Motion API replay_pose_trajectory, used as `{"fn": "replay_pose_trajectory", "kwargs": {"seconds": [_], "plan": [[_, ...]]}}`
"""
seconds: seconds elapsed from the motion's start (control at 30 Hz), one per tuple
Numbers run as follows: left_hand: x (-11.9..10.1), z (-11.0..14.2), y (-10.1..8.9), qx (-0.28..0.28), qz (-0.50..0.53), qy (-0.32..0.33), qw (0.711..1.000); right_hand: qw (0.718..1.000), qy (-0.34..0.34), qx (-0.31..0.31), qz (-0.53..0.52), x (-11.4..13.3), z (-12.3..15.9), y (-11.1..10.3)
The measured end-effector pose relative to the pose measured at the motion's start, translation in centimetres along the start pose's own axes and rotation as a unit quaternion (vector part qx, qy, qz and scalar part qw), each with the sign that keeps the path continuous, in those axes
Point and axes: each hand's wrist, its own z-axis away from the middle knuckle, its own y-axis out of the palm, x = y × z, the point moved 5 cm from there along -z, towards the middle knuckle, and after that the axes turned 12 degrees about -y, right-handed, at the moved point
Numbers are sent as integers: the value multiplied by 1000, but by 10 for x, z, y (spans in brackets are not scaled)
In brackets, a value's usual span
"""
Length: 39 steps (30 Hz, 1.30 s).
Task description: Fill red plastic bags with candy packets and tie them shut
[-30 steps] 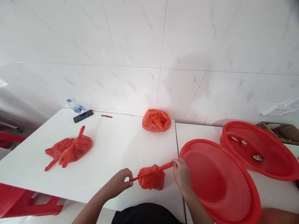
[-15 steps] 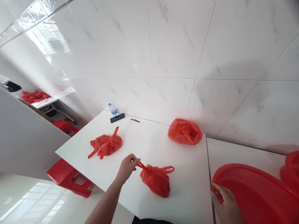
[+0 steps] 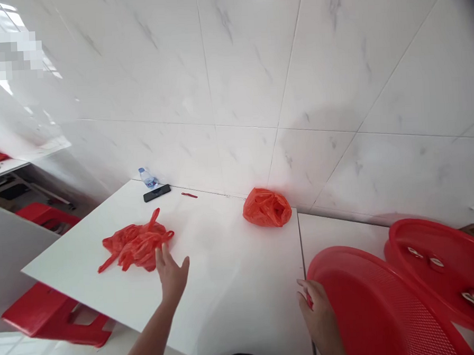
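Well, the open left-hand grip (image 3: pixel 170 276) hovers beside a crumpled red bag (image 3: pixel 135 246) slanting up-right.

Your left hand (image 3: pixel 171 273) is open, fingers spread, just beside a crumpled red plastic bag (image 3: pixel 137 246) lying on the white table (image 3: pixel 235 299). Your right hand (image 3: pixel 318 313) curls around the rim of a round red mesh tray (image 3: pixel 370 303), which stands tilted near the table's edge. Behind it lies a second red tray (image 3: pixel 440 267) holding small items. A bunched orange-red bag (image 3: pixel 266 207) sits against the tiled wall (image 3: pixel 239 66), and farther left are a water bottle (image 3: pixel 148 178), a black phone (image 3: pixel 157 193) and a small red strip (image 3: pixel 189 195).
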Motion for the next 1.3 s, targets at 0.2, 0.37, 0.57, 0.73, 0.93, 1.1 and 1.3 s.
{"fn": "replay_pose_trajectory", "kwargs": {"seconds": [0.2,0.37,0.57,0.73,0.93,1.1,1.3], "plan": [[73,45,83,100,-188,-158,964,996,-77,46,20,29,-18,16],[81,47,87,79,-227,-115,964,991,-110,50,53,56,-67,15],[85,44,90,87,-221,-133,962,993,-74,41,77,68,-158,29],[87,45,92,93,-231,-141,958,997,-9,74,7,59,-217,49],[84,45,91,96,-256,-141,952,997,-16,18,-79,69,-260,33],[82,45,89,93,-246,-145,954,980,1,-23,-197,87,-268,0],[82,47,88,91,-225,-146,959,849,-32,-43,-526,116,-247,-41]]}}
